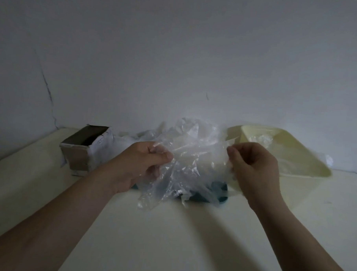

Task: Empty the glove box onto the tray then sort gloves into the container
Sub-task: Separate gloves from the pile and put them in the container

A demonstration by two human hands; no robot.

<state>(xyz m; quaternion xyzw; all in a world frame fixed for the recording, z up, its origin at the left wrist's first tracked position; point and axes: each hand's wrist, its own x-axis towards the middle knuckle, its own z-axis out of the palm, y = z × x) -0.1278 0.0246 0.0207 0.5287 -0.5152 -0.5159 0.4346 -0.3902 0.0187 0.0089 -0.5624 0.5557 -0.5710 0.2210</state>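
Here, at the centre of the frame, both bare hands hold up a crumpled clear plastic glove (pixel 191 156) above the pale table (pixel 169 237). The left hand (pixel 139 164) pinches the film's left edge between thumb and curled fingers, while the right hand (pixel 254 169) grips its right edge the same way, fingers folded tight around the plastic. The glove hangs loosely between them, its lower folds trailing down over a teal tray (pixel 220 193), of which only a small dark patch shows beneath the film. Behind the held glove, just above centre, more clear gloves (pixel 145 135) lie in a heap; whether they rest on the tray cannot be told. To the left of centre stands the cardboard glove box (pixel 80 153), open at the top, with a white printed side facing right. At right of centre sits a cream plastic container (pixel 295 159), tilted in view, with some clear gloves visible inside it. A grey wall (pixel 177 53) fills the upper frame.
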